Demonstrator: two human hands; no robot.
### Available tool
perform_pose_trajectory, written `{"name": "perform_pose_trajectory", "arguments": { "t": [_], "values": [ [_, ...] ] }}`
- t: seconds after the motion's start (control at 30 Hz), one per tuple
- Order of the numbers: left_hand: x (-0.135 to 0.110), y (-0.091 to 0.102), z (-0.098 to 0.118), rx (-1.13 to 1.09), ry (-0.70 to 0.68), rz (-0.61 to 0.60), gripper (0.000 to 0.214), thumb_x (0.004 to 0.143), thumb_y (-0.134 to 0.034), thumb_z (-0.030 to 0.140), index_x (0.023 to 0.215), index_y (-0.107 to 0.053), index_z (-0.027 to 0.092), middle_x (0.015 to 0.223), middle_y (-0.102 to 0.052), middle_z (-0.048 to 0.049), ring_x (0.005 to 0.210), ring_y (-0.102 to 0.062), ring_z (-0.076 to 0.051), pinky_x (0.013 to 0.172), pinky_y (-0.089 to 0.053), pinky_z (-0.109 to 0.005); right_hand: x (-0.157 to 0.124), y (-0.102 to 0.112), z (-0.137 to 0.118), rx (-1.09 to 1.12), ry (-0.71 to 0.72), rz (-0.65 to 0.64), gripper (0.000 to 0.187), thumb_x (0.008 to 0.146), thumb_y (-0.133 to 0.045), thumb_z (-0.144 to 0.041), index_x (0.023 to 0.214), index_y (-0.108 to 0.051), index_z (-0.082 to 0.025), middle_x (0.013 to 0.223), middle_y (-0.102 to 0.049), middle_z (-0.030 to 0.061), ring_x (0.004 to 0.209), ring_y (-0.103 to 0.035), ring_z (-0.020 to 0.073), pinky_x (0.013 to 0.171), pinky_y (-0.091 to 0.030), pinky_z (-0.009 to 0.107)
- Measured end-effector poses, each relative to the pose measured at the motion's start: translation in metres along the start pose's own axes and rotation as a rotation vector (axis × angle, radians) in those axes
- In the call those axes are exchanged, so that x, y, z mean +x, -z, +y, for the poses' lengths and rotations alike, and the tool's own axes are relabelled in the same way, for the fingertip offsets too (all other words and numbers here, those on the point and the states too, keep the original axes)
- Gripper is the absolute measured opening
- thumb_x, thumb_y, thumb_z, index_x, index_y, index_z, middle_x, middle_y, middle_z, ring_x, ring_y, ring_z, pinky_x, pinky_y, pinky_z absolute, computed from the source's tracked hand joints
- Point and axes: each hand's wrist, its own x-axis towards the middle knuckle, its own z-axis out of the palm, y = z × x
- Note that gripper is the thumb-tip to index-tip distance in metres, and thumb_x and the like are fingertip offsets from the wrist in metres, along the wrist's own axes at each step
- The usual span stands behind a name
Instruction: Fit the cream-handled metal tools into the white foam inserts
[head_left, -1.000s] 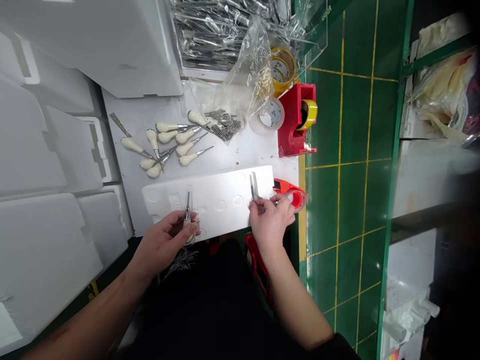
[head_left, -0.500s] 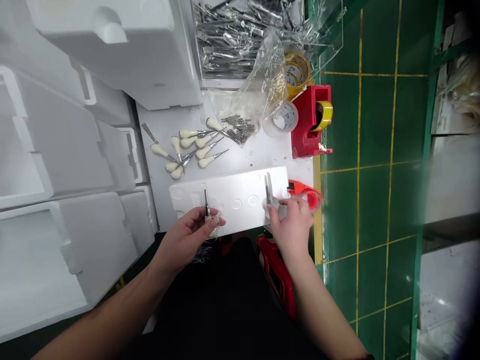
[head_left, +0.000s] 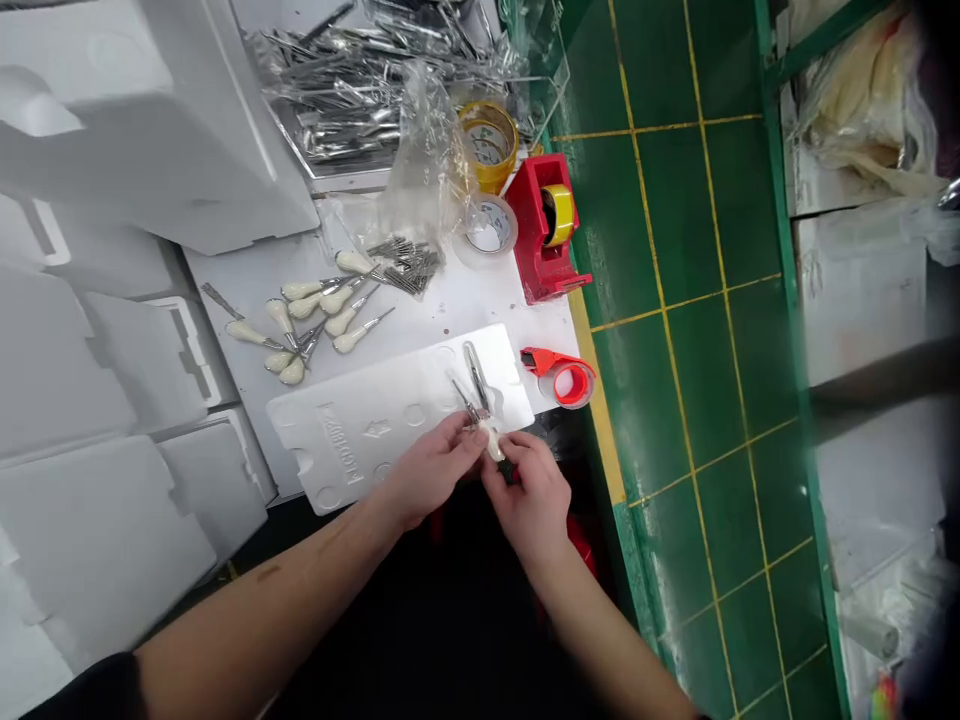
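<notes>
My left hand (head_left: 439, 468) and my right hand (head_left: 527, 497) meet over the near right end of a white foam plate (head_left: 375, 430) with round recesses. Each hand grips a steel-shafted awl with a cream bulb handle. The shafts (head_left: 471, 388) rise side by side above my fingers. One cream handle (head_left: 492, 441) shows between my hands, and the other is hidden by my fingers. Several loose awls (head_left: 315, 312) lie on the white table (head_left: 225, 270) beyond the plate.
A pile of bare steel shafts (head_left: 409, 265) lies by a clear plastic bag (head_left: 424, 150), with a bagged tray of shafts (head_left: 360, 100) behind. A red tape dispenser (head_left: 541, 230) and orange dispenser (head_left: 561, 378) stand right; foam blocks (head_left: 112, 380) are left.
My hands have come together, the right moving left and the left moving right, with their awls close side by side. The view has also turned, shifting the whole scene.
</notes>
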Motion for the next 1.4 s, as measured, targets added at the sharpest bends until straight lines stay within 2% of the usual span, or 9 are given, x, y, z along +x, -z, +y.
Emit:
{"name": "perform_pose_trajectory", "arguments": {
  "t": [0.13,0.2,0.3,0.4,0.6,0.9,1.07,1.2,1.4],
  "values": [
    [0.019,0.024,0.031,0.875,-0.418,0.073,0.031,0.098,-0.049,0.038,0.119,-0.065,0.022,0.112,-0.069,-0.0075,0.104,-0.064,-0.024,0.094,-0.05,-0.04,0.005,0.003,0.018,0.046,-0.217,0.165,0.016,0.086,-0.07,-0.029,0.097,-0.06,-0.023,0.105,-0.069,0.0082,0.081,-0.068,0.0179,0.072,-0.06,0.035],
    [0.038,0.023,0.048,1.339,-0.602,-0.048,0.026,0.098,-0.048,0.029,0.104,-0.072,0.021,0.102,-0.067,-0.0085,0.1,-0.06,-0.025,0.089,-0.048,-0.04,0.003,0.003,0.027,0.132,-0.295,0.203,0.018,0.085,-0.07,-0.03,0.097,-0.058,-0.022,0.106,-0.068,0.0083,0.078,-0.067,0.0169,0.07,-0.059,0.034],
    [0.068,0.009,0.062,1.733,-0.698,-0.26,0.022,0.093,-0.052,0.016,0.088,-0.074,0.017,0.092,-0.061,-0.0103,0.089,-0.056,-0.026,0.073,-0.044,-0.038,-0.003,-0.001,0.039,0.265,-0.374,0.185,0.02,0.086,-0.069,-0.034,0.097,-0.057,-0.022,0.107,-0.067,0.0096,0.086,-0.068,0.0193,0.071,-0.059,0.036],
    [0.084,-0.005,0.063,1.907,-0.7,-0.333,0.017,0.088,-0.056,0.011,0.081,-0.072,0.015,0.089,-0.059,-0.0114,0.085,-0.056,-0.026,0.066,-0.039,-0.037,-0.006,-0.007,0.044,0.408,-0.434,0.184,0.022,0.086,-0.068,-0.036,0.097,-0.057,-0.021,0.107,-0.066,0.0105,0.092,-0.068,0.0207,0.076,-0.06,0.037],
    [0.089,-0.012,0.056,2.037,-0.701,-0.401,0.015,0.086,-0.054,0.007,0.084,-0.069,0.013,0.089,-0.061,-0.0114,0.082,-0.058,-0.027,0.061,-0.037,-0.036,-0.001,-0.018,0.043,0.618,-0.57,0.193,0.028,0.084,-0.07,-0.041,0.096,-0.058,-0.019,0.103,-0.067,0.0108,0.092,-0.069,0.0212,0.084,-0.059,0.041],
    [0.089,-0.01,0.052,2.058,-0.712,-0.388,0.016,0.09,-0.05,0.009,0.088,-0.066,0.013,0.093,-0.061,-0.0117,0.079,-0.059,-0.026,0.058,-0.036,-0.036,0.0,-0.022,0.049,0.713,-0.574,0.211,0.027,0.08,-0.076,-0.034,0.095,-0.062,-0.018,0.101,-0.066,0.0086,0.09,-0.067,0.02,0.081,-0.058,0.038],
    [0.083,0.0,0.038,1.963,-0.865,-0.273,0.012,0.093,-0.051,0.014,0.092,-0.063,0.016,0.093,-0.061,-0.0086,0.084,-0.056,-0.026,0.071,-0.039,-0.04,-0.002,-0.026,0.052,0.714,-0.512,0.209,0.026,0.081,-0.076,-0.032,0.097,-0.06,-0.02,0.104,-0.065,0.0075,0.092,-0.066,0.0196,0.082,-0.058,0.037],
    [0.079,0.003,0.027,1.859,-0.897,-0.133,0.012,0.094,-0.051,0.016,0.089,-0.062,0.017,0.089,-0.061,-0.0064,0.086,-0.055,-0.025,0.079,-0.037,-0.041,-0.004,-0.028,0.056,0.676,-0.483,0.185,0.025,0.082,-0.075,-0.032,0.098,-0.061,-0.02,0.104,-0.064,0.0075,0.091,-0.066,0.0187,0.081,-0.057,0.036],
    [0.075,0.007,0.023,1.781,-0.908,-0.133,0.016,0.096,-0.048,0.014,0.087,-0.061,0.017,0.083,-0.061,-0.004,0.08,-0.056,-0.02,0.084,-0.037,-0.039,-0.003,-0.027,0.057,0.612,-0.445,0.164,0.024,0.084,-0.073,-0.034,0.098,-0.059,-0.02,0.103,-0.064,0.0078,0.087,-0.066,0.0181,0.075,-0.057,0.034]
  ]
}}
